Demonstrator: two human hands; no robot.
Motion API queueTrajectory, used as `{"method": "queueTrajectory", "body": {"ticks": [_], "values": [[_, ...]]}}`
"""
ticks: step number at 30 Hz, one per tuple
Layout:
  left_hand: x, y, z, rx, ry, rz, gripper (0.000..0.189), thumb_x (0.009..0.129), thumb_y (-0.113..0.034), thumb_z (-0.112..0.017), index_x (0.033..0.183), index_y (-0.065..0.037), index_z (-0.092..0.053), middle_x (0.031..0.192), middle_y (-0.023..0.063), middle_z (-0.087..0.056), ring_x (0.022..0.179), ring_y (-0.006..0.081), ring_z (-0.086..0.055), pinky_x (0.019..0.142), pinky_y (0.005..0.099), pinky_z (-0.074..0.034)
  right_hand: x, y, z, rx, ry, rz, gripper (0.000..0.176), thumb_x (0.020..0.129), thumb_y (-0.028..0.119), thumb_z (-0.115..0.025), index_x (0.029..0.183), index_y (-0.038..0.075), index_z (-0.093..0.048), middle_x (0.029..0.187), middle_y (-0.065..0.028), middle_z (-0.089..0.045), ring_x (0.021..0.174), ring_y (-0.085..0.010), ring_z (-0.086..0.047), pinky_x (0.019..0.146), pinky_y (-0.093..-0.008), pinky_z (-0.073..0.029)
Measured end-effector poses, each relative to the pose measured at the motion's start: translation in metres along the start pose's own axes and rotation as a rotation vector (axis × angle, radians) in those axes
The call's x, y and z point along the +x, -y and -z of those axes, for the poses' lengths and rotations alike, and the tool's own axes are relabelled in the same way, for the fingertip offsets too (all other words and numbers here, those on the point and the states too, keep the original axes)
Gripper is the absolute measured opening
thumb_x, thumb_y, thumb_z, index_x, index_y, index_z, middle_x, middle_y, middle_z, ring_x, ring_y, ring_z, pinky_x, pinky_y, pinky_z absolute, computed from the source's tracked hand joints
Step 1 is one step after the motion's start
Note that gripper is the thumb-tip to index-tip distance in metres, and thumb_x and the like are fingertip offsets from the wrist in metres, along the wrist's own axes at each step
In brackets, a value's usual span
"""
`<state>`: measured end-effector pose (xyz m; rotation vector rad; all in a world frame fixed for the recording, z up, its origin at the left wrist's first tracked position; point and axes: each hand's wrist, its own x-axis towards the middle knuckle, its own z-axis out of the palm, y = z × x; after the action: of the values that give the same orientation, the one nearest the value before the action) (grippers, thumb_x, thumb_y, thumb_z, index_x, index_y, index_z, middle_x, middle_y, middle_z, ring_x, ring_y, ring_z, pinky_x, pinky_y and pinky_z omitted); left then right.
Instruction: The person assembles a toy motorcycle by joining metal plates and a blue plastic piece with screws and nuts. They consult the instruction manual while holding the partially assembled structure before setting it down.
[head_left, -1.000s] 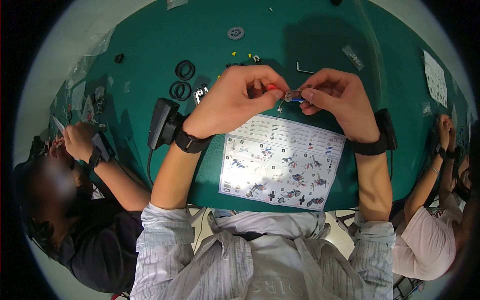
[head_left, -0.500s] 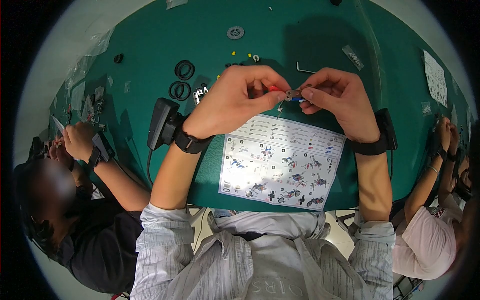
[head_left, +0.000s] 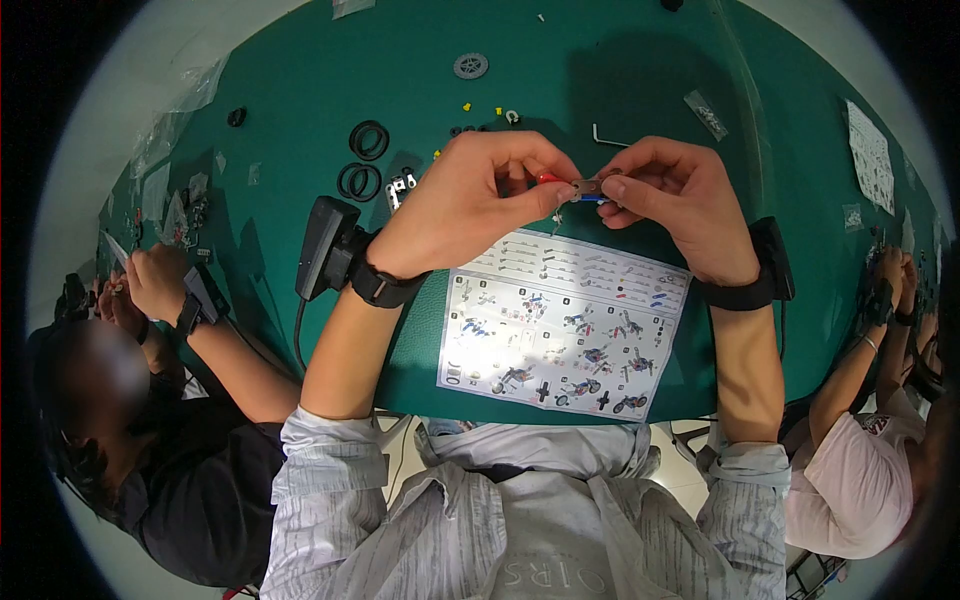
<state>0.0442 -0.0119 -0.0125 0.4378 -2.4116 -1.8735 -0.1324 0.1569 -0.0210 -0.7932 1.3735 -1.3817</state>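
Both hands meet above the top edge of a printed instruction sheet (head_left: 470, 345). Between them is a small model assembly (head_left: 590, 187) with a metal plate and red and blue parts. My left hand (head_left: 490, 195) pinches its left end, with the red part showing between the fingers. My right hand (head_left: 680, 200) grips the other end between thumb and fingers, the blue part just below the plate. A small light-coloured piece (head_left: 558, 218) hangs under the left fingertips. The fingers hide much of the assembly.
Beyond the hands lie an L-shaped hex key (head_left: 597, 135), a grey gear (head_left: 471, 66), black rubber rings (head_left: 369, 140), small yellow pieces (head_left: 467, 106) and a bag of small parts (head_left: 706, 115). White metal pieces (head_left: 397, 190) are beside my left wrist. People work on both sides.
The metal plate has tilted slightly between my fingertips, and its holes show less clearly. Both hands stay nearly in place, still gripping the assembly.
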Motion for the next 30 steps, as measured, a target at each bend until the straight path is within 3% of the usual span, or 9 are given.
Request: {"method": "queueTrajectory", "body": {"ticks": [5, 8, 11, 17, 30], "values": [[0.0, 0.0, 0.003, -0.005, -0.008, -0.009, 0.013, 0.096, -0.005, -0.066, 0.107, 0.002, -0.069, 0.087, -0.0018, -0.067, 0.072, 0.0012, -0.054, 0.062, 0.0198, -0.043, 0.001, -0.001, 0.0, 0.0, -0.004, 0.003, 0.017, 0.092, 0.007, -0.072, 0.103, -0.006, -0.069, 0.092, -0.0121, -0.072, 0.081, -0.0157, -0.073, 0.075, -0.0256, -0.061], [0.002, 0.011, 0.011, 0.17, -0.093, -0.063, 0.01, 0.095, -0.004, -0.066, 0.103, 0.002, -0.069, 0.087, -0.0006, -0.067, 0.069, 0.0021, -0.053, 0.06, 0.0205, -0.041, 0.0, 0.001, -0.001, -0.01, -0.015, 0.007, 0.017, 0.092, 0.007, -0.072, 0.103, -0.006, -0.069, 0.092, -0.012, -0.072, 0.081, -0.0156, -0.073, 0.075, -0.0256, -0.061], [0.002, 0.018, 0.018, 0.516, -0.153, -0.067, 0.009, 0.091, -0.005, -0.067, 0.098, 0.0, -0.069, 0.084, 0.0035, -0.065, 0.064, 0.0083, -0.055, 0.058, 0.0252, -0.042, 0.0, 0.0, -0.001, -0.011, -0.02, 0.008, 0.017, 0.092, 0.006, -0.072, 0.103, -0.006, -0.069, 0.092, -0.0122, -0.072, 0.081, -0.0156, -0.073, 0.074, -0.0256, -0.061], [-0.001, 0.013, 0.016, 0.673, -0.152, -0.098, 0.013, 0.086, -0.012, -0.068, 0.095, -0.003, -0.069, 0.083, 0.0091, -0.062, 0.061, 0.0216, -0.056, 0.058, 0.0347, -0.045, 0.001, -0.001, -0.001, 0.008, -0.014, 0.005, 0.017, 0.092, 0.006, -0.072, 0.103, -0.006, -0.069, 0.093, -0.0124, -0.072, 0.08, -0.0154, -0.072, 0.074, -0.0255, -0.061], [-0.001, 0.012, 0.013, 0.529, -0.169, -0.099, 0.014, 0.084, -0.009, -0.073, 0.096, -0.002, -0.071, 0.076, 0.0041, -0.066, 0.051, 0.0103, -0.048, 0.049, 0.0282, -0.038, 0.001, 0.0, -0.001, -0.009, -0.015, 0.008, 0.018, 0.092, 0.008, -0.073, 0.104, -0.005, -0.069, 0.092, -0.0122, -0.072, 0.08, -0.0153, -0.072, 0.074, -0.0253, -0.061]]}}
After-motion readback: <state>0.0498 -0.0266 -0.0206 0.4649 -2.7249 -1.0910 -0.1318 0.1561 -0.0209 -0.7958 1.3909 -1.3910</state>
